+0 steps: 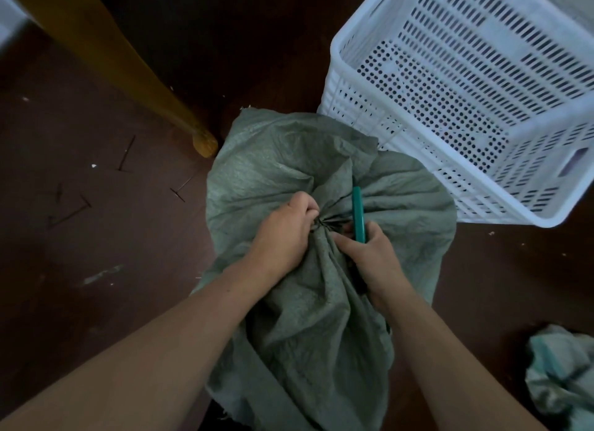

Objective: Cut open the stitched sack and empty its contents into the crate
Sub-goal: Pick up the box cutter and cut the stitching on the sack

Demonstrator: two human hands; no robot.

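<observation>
Both hands on the sack neck, cutter in the right.

Dark floor point(96, 237); white perforated crate point(475, 102) stands upper right, tilted in view, its near corner touching the grey-green sack point(289, 180). Sack sits centre, top gathered into a tight knot between the hands. Both forearms reach in from below. Left hand point(286, 234) fisted around the bunched neck. Right hand point(369, 257) closed on a green-handled tool point(358, 212), handle pointing up, blade hidden at the knot.

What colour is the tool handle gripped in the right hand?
Teal green handle, in the right hand; head view.
</observation>
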